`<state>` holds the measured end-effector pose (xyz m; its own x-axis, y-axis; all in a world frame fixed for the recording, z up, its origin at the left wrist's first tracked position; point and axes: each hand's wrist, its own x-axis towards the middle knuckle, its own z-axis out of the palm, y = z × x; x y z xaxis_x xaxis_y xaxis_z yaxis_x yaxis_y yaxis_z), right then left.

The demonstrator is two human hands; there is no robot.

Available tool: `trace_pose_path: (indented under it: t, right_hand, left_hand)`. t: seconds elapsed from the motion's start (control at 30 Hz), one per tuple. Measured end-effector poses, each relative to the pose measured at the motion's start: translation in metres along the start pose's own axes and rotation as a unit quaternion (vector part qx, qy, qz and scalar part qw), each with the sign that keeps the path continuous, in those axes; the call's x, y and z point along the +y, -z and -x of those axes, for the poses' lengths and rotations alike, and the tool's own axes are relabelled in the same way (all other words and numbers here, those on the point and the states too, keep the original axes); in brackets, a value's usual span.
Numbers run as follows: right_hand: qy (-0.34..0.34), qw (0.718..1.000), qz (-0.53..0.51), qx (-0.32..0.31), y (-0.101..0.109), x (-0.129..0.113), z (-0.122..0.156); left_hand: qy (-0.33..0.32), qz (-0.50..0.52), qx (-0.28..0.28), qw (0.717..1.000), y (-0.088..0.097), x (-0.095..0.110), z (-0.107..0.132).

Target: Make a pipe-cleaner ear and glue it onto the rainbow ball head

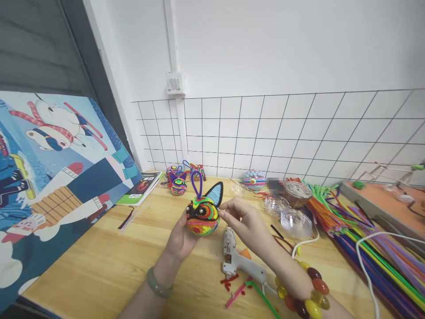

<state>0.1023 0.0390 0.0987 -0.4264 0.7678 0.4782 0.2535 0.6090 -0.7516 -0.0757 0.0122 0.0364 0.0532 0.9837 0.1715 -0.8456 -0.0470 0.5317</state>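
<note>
- A bangle (157, 284) circles the left wrist; a bead bracelet (320, 285) circles the right.
- Red scraps (229, 280) and a green strip (264, 297) lie on the surface (109, 266).
- The glue gun (244, 262) lies just beyond them, below the right forearm.
- The left hand (181, 237) holds the ball (203, 226) up over the surface from its left and underside.
- The right hand (244, 219) has its fingertips close together at the ball's right edge, by the ear (215, 194); I cannot tell whether they grip anything.
- A purple loop (196, 184) rises from the ball's top.
- Pipe cleaners (361, 257) spread at right, near clear shells (295, 222).
- Finished-looking balls (178, 186) sit toward the wire grid (242, 118).
</note>
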Motion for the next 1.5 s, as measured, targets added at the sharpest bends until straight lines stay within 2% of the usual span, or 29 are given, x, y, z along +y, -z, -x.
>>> trace_pose_path:
  t: [0.13,0.3,0.4,0.5,0.57,0.67,0.73,0.83,0.93,1.07,1.27,1.37,1.43,1.5]
  right_hand:
    - [-0.096,0.985,-0.144,-0.024,-0.006,0.003,-0.002]
    - [-0.166,0.955,-0.24,-0.059,-0.005,0.001,-0.005]
    - [-0.184,0.924,-0.323,-0.088,0.004,0.0,-0.005]
    - [-0.177,0.897,-0.398,-0.076,0.014,-0.001,-0.006]
    - [-0.176,0.905,-0.384,-0.054,0.017,-0.001,-0.006]
    - [-0.178,0.938,-0.296,-0.031,0.014,0.0,-0.007]
    - [-0.178,0.95,-0.255,-0.042,0.01,0.001,-0.007]
    - [-0.185,0.951,-0.238,-0.061,0.004,0.001,-0.007]
    - [-0.192,0.945,-0.255,-0.075,0.003,0.003,-0.008]
    - [-0.197,0.913,-0.337,-0.12,0.004,0.01,-0.008]
    - [-0.2,0.876,-0.416,-0.138,0.017,0.011,-0.008]
    - [-0.192,0.848,-0.483,-0.103,0.037,0.007,-0.01]
    - [-0.189,0.825,-0.531,-0.044,0.056,0.008,-0.012]
    - [-0.169,0.8,-0.574,0.04,0.076,0.011,-0.014]
  left_hand:
    - [-0.004,-0.02,0.001,1.0,0.002,-0.002,0.0]
    - [-0.019,-0.054,0.006,0.998,0.004,-0.003,0.0]
    - [-0.025,-0.056,-0.001,0.998,0.005,-0.003,-0.001]
    - [-0.027,-0.046,-0.003,0.999,0.006,-0.002,-0.001]
    - [-0.03,-0.048,-0.003,0.998,0.006,-0.002,-0.001]
    - [-0.035,-0.069,-0.007,0.997,0.005,-0.003,-0.001]
    - [-0.038,-0.084,-0.009,0.996,0.005,-0.004,-0.001]
    - [-0.042,-0.098,-0.009,0.994,0.006,-0.006,-0.001]
    - [-0.039,-0.106,-0.013,0.993,0.007,-0.006,0.0]
    - [-0.037,-0.107,-0.02,0.993,0.006,-0.006,0.0]
    - [-0.041,-0.088,-0.011,0.995,0.004,-0.004,-0.002]
    - [-0.045,-0.068,0.004,0.997,0.003,-0.001,-0.002]
    - [-0.054,-0.058,0.016,0.997,0.003,0.001,-0.003]
    - [-0.064,-0.055,0.028,0.996,0.003,0.002,-0.004]
